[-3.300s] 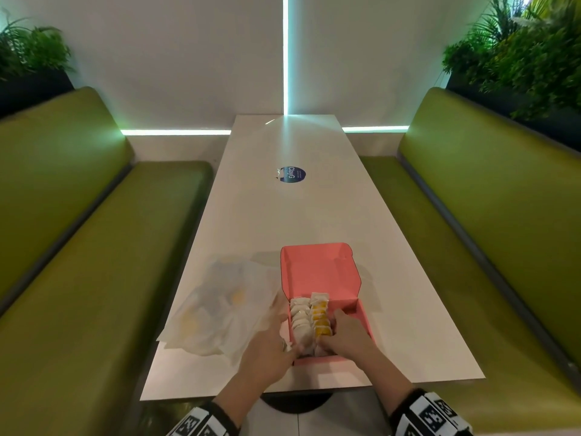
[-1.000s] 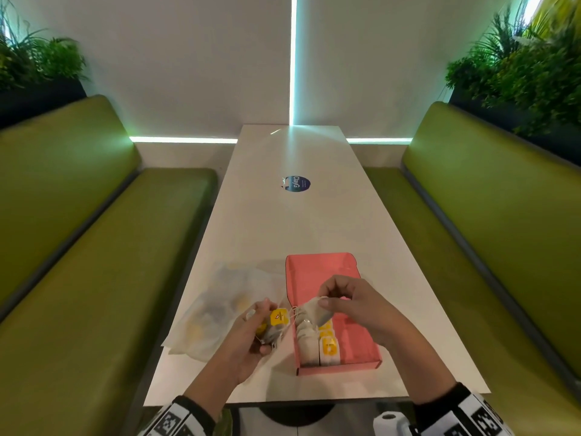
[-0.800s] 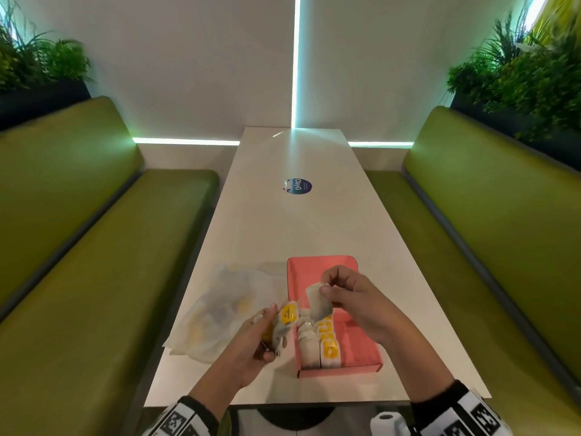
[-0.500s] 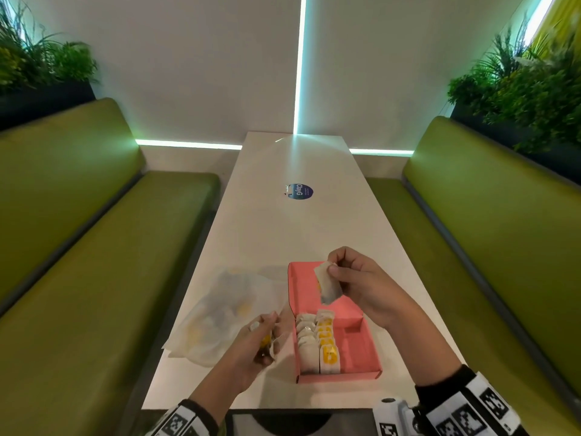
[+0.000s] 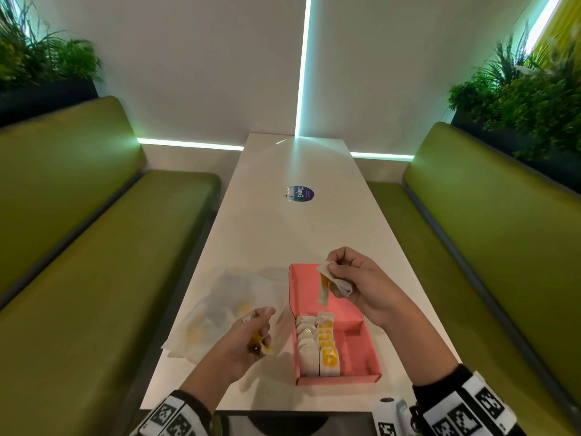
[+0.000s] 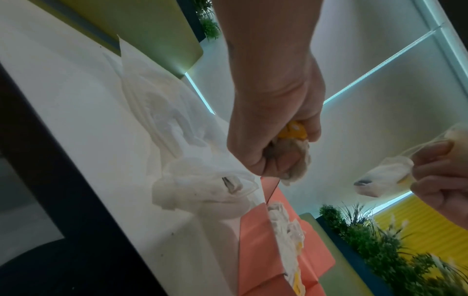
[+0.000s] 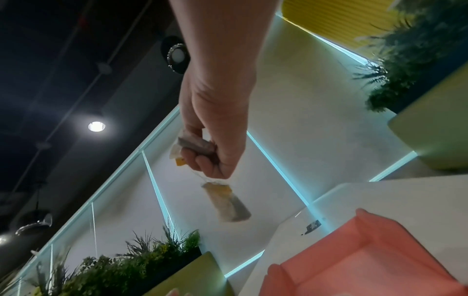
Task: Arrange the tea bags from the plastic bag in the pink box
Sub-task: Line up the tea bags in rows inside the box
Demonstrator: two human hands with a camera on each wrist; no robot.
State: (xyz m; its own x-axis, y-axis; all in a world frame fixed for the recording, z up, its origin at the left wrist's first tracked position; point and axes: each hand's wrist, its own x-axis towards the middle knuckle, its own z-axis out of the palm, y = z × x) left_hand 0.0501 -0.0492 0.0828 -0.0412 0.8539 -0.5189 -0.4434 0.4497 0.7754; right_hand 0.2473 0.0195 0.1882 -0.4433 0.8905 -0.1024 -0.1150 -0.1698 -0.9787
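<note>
The open pink box (image 5: 358, 350) lies on the white table near its front edge, with two rows of tea bags (image 5: 317, 344) along its left side. My right hand (image 5: 355, 284) is raised over the box's far end and pinches a white tea bag (image 5: 338, 283); a second tea bag (image 7: 228, 202) dangles below it on a string. My left hand (image 5: 251, 335) hovers left of the box, curled round a crumpled tea bag with a yellow tag (image 6: 293, 148). The translucent plastic bag (image 5: 220, 313) lies flat on the table left of the box, yellow tags showing through it.
A round blue sticker (image 5: 300, 194) marks the table's middle. Green bench seats (image 5: 94, 262) run along both sides, with planters behind their backs. A white wall with lit strips closes the table's far end.
Both hands left the box, each lifting tea bags. My right hand then rose up and back to the box's far end with its bags; my left moved down and left.
</note>
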